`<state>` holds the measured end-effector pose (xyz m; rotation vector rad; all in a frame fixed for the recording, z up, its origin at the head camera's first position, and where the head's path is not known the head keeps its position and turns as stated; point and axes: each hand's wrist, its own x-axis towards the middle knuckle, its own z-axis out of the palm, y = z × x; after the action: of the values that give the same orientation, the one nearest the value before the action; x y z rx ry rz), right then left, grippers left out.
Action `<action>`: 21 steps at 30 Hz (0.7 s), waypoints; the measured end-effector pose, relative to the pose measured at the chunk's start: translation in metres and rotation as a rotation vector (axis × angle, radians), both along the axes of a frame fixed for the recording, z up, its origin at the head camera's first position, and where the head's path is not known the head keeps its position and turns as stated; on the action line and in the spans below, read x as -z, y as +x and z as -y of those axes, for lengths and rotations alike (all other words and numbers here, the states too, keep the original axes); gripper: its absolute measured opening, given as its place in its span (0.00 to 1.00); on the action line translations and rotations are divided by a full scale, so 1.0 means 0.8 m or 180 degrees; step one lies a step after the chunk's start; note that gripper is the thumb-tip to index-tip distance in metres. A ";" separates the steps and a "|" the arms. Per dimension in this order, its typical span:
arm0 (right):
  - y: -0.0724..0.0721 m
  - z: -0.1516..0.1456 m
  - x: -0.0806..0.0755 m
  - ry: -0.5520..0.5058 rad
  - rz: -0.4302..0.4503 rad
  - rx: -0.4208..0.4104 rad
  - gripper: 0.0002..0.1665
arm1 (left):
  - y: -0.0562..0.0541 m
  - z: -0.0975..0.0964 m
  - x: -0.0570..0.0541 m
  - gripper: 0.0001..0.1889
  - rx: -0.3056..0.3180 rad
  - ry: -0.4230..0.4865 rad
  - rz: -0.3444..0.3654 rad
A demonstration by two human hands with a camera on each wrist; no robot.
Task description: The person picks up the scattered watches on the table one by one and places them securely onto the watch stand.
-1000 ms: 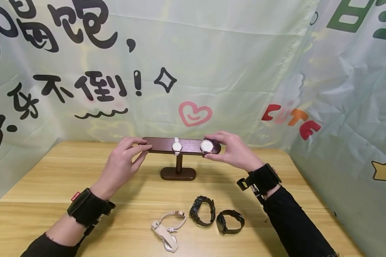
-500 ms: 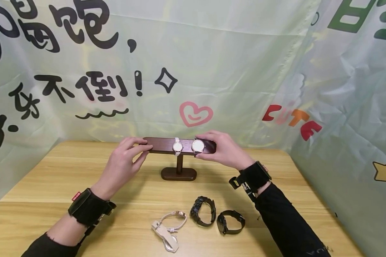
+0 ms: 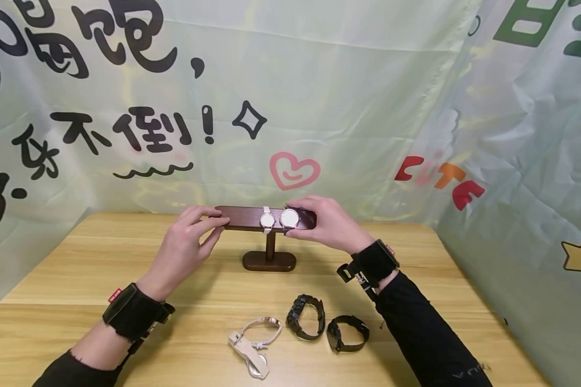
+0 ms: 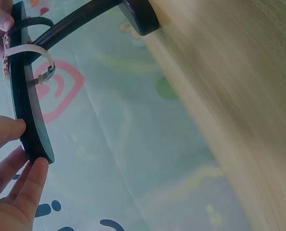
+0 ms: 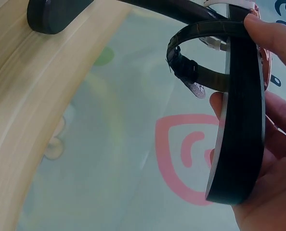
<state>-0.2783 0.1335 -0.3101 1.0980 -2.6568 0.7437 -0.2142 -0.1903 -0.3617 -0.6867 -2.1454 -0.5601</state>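
Note:
A dark wooden watch stand point(image 3: 242, 216) stands upright on the table, its bar level on a short post. My left hand point(image 3: 180, 253) pinches the bar's left end between thumb and fingers, as the left wrist view also shows. Around the bar's middle sits a white-strapped watch point(image 3: 267, 220). Just right of it is a larger round-faced watch point(image 3: 289, 218), whose dark strap point(image 5: 201, 30) loops beneath the bar. My right hand point(image 3: 336, 226) holds this watch by its upper and lower edges, with the bar's right end inside the palm.
In front of the stand lie a white bracelet-like watch point(image 3: 246, 349) with a beige piece on it, a chunky black watch point(image 3: 295, 314) and a slimmer black watch point(image 3: 335, 336). A printed cloth point(image 3: 368, 107) hangs behind the wooden table point(image 3: 77, 258).
My right hand has slid the dark-strapped watch leftward along the bar, close to the white-strapped one. My left hand has stayed at the bar's left end.

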 end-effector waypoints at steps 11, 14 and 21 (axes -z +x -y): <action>0.002 0.007 -0.001 0.0014 0.0030 -0.0042 0.39 | -0.001 -0.001 0.001 0.13 0.0010 0.0031 0.0002; 0.002 0.008 -0.001 0.0034 0.0027 -0.0034 0.40 | -0.001 -0.002 0.001 0.13 -0.0001 0.0034 -0.0002; 0.001 0.010 -0.001 0.0045 0.0041 -0.0020 0.40 | -0.002 -0.002 0.001 0.14 0.0014 0.0041 -0.0031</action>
<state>-0.2777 0.1251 -0.3092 1.1091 -2.6745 0.7368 -0.2159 -0.1886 -0.3621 -0.6860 -2.1299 -0.5715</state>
